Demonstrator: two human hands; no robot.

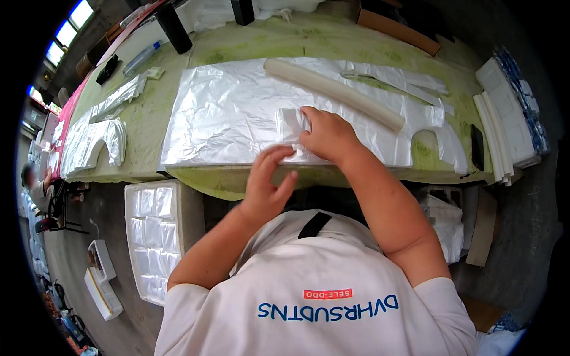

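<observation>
A small folded packet of thin white plastic film (289,126) lies on a large flat sheet of shiny white plastic bags (214,113). My right hand (328,136) is closed on the packet's right edge, its thumb and fingers pressed over the film. Just nearer to me, my left hand (268,181) is open, thumb spread from the fingers. Its fingertips reach the packet's lower edge; whether they touch cannot be made out. Beyond both hands, a long pale roll (335,94) rests slantwise across the sheet. The sheet's right end has a rounded cut-out and strap-like strips.
More cut white bags (98,139) lie at the table's left. A phone (477,147) sits near the right edge, by white rolls (493,136). A bottle (141,59) and black cylinder (173,28) stand farther back. A box of folded packets (155,237) is below left.
</observation>
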